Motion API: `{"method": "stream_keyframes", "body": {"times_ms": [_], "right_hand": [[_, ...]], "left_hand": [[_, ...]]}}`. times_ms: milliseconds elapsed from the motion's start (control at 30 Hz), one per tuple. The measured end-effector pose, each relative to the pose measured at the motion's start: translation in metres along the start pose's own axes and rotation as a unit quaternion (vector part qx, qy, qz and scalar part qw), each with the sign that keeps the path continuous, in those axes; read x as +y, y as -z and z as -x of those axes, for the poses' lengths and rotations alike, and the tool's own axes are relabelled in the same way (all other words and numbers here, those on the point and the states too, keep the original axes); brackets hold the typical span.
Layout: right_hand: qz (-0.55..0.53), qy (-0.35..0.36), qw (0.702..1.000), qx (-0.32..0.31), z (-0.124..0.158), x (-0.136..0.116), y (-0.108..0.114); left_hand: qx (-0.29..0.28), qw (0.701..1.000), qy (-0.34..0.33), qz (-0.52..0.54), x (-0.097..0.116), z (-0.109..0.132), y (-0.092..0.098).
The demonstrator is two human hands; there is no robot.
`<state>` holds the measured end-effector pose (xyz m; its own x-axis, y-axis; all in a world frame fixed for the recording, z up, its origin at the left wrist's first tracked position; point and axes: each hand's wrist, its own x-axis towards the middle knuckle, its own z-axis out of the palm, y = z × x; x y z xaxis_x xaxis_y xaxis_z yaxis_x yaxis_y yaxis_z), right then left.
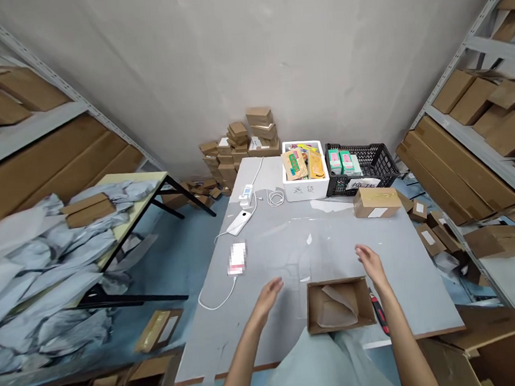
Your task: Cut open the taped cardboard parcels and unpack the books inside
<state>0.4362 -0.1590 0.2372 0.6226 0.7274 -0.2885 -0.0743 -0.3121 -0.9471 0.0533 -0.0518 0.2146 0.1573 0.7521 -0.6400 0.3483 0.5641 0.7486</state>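
Observation:
An open cardboard box (313,307) sits at the table's front edge, right against my body, with a crumpled sheet of translucent wrapping (335,309) inside. To its left, my left hand (269,296) hovers with fingers stretched out and holds nothing. My right hand (370,262) is beyond the box's right back corner, also empty, its fingers apart. Partly hidden by my right forearm, a red and black utility knife (380,314) lies beside the box. A phone (237,259) with a lit, blurred screen rests on the table, joined to a white cable (217,308).
At the table's back stand a white bin (307,190) of colourful packets, a black crate (382,162) with green-and-white boxes, and a closed carton (376,202). A power strip (246,196) and white device (239,223) lie left. Shelves with cartons flank both sides; grey bags (67,261) cover another table.

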Motion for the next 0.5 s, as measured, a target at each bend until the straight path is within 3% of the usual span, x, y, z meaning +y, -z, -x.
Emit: {"method": "stream_keyframes", "body": {"times_ms": [67,167,300,500], "right_hand": [[-0.007,-0.057,0.996,0.062,0.028,0.037,0.047],[-0.009,-0.15,0.987,0.063,0.061,0.08,0.087],[-0.01,-0.236,0.971,-0.039,0.085,0.106,0.086],[-0.033,-0.231,0.964,-0.13,0.094,0.105,0.063]], "left_hand": [[-0.023,0.998,0.063,0.011,-0.051,0.021,-0.002],[-0.053,0.994,0.097,0.026,-0.088,0.043,-0.014],[-0.049,0.993,0.107,0.034,-0.082,0.049,-0.041],[-0.082,0.993,0.085,0.007,-0.048,0.043,-0.072]]}}
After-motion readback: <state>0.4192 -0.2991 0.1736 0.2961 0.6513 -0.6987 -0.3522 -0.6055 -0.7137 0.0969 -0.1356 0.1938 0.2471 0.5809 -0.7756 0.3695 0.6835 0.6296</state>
